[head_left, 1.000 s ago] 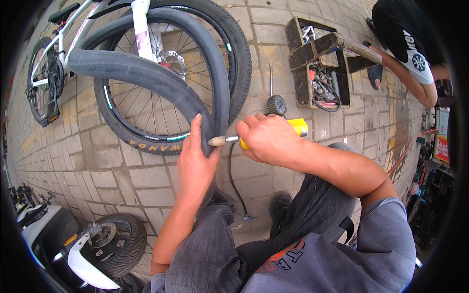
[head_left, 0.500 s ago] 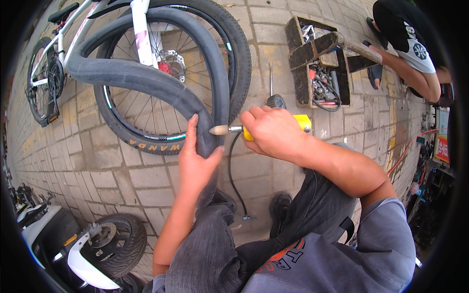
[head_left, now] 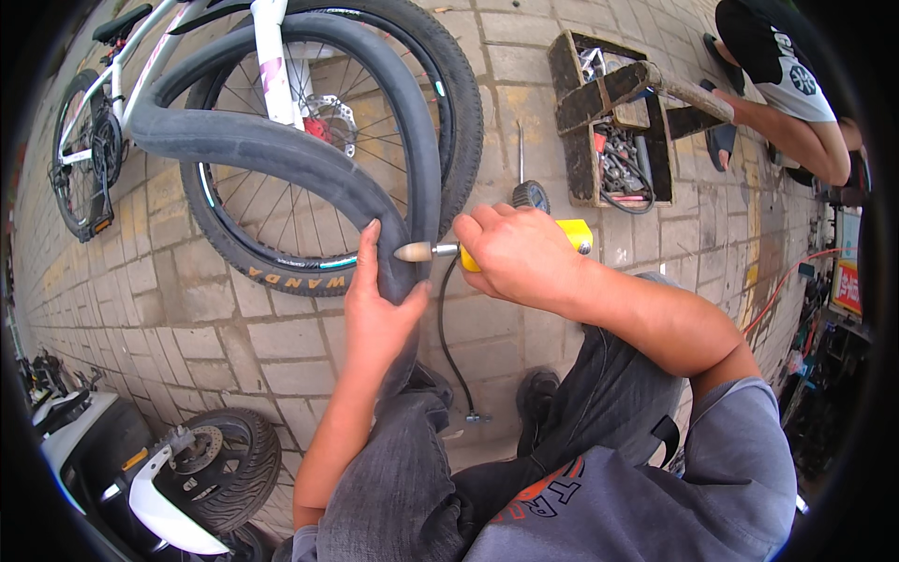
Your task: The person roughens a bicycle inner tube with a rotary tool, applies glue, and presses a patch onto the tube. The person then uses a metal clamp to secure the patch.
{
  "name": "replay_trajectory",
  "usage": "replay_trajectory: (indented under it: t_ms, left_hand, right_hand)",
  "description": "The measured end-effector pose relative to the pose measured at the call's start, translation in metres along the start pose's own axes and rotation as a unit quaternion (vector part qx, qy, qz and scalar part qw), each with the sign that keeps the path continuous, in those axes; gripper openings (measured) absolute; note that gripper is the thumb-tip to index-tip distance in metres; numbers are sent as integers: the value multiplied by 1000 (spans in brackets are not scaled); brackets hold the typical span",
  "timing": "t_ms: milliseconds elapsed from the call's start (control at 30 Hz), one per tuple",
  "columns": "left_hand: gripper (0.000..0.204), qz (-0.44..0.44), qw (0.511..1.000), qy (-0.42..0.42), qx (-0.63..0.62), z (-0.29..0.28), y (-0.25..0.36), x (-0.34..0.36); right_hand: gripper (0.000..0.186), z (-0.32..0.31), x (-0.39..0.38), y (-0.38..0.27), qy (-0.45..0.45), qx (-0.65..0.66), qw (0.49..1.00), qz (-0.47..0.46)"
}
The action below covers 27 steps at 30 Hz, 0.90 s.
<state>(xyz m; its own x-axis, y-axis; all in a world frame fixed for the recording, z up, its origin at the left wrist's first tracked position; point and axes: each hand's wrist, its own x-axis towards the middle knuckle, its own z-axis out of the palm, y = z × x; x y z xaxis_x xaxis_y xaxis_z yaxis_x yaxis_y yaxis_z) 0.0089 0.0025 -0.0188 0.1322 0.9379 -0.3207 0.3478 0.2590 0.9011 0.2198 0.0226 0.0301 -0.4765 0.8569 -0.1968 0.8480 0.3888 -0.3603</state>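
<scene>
your left hand (head_left: 379,314) grips a grey inner tube (head_left: 281,145), your right hand (head_left: 518,255) a yellow rotary tool (head_left: 575,234); its conical bit (head_left: 413,252), pressed too hard, could gouge the rubber

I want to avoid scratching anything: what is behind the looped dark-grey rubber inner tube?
Behind the inner tube, a spoked bicycle wheel with a knobbly black tyre and silver brake disc shows, with grey paving beyond. The parts of these the inner tube covers cannot be seen.
</scene>
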Motion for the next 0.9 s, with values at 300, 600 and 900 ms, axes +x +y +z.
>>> replay_trajectory:
  t_ms: [300,600,900]
  left_hand:
    - [97,32,998,2,56,1,-6,0]
    - [91,48,992,4,116,1,8,-4]
    - [90,43,992,5,119,2,11,-5]
  right_hand:
    - [32,3,-2,-3,8,5,1000,-9]
    - [31,-2,3,-3,12,-7,1000,14]
    - [31,-2,1,-3,10,-13,1000,18]
